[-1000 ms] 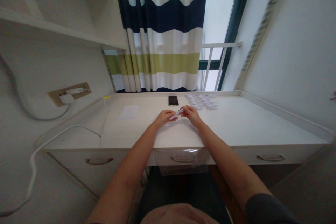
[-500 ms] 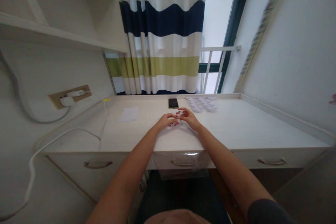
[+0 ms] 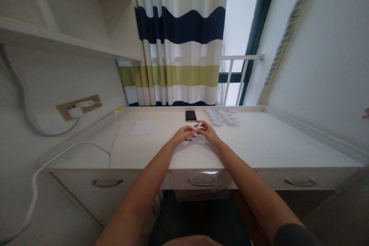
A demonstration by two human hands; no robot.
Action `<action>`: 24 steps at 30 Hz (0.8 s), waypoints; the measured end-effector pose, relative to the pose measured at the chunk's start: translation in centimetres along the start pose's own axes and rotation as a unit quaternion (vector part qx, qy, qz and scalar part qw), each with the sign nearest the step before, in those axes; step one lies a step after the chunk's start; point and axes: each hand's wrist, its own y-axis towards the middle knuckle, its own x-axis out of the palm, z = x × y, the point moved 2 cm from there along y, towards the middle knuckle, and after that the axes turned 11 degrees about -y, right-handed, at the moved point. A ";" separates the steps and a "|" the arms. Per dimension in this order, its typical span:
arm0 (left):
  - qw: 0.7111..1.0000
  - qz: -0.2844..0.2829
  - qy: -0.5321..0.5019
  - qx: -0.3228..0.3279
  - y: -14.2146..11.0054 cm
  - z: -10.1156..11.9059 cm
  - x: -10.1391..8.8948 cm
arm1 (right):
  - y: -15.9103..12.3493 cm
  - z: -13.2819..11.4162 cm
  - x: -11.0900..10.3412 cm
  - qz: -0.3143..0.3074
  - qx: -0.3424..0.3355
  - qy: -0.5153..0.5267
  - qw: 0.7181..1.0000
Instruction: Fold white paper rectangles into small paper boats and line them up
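Narrow white paper strip point(image 3: 195, 130): lies at a slant above the worktop's centre, lower end towards the left hand, upper end towards the right. Held up off the surface between both hands, close to the black smartphone.

Left hand point(image 3: 181, 135): palm down, fingers curled inward; grip closed on the strip's lower part. Right hand point(image 3: 208, 132): fingers drawn together; grip pinched on the upper part. Exact finger placement too small to read. Hands nearly meet, strip bridging the small gap.

Black smartphone point(image 3: 190, 115): flat near the back edge, just beyond the hands. Cluster of small folded white paper pieces point(image 3: 221, 117): spread along the back edge, right of the phone. Plain white paper sheet point(image 3: 142, 127): flat, left of the hands, well apart from them.

White wood-grain worktop point(image 3: 259, 140): runs wall to wall, with three drawers and curved handles below. Clear plastic film point(image 3: 198, 178) hangs over the middle drawer front.

Left wall: beige socket plate point(image 3: 78, 107) holding a white charger plug point(image 3: 75, 112); white cable point(image 3: 35, 188) loops down past the worktop's edge. Beyond the back edge: curtain with navy, white and olive bands point(image 3: 178, 46), beside a window with a white rail point(image 3: 233, 57).
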 end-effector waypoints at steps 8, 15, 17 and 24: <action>1.000 -0.009 0.019 0.020 0.6 -0.5 -0.3 | 0.1 0.0 0.2 -0.026 -0.002 0.019 0.999; 1.000 0.001 -0.007 0.023 0.8 -0.7 -0.5 | 0.0 0.0 0.2 -0.020 0.003 0.022 1.000; 1.000 0.005 -0.009 0.024 0.9 -0.7 -0.6 | 0.1 0.0 0.2 -0.027 -0.002 0.019 0.999; 0.995 0.024 0.068 0.074 0.9 -1.2 -0.3 | 0.4 0.8 -0.1 -0.040 -0.044 -0.057 0.997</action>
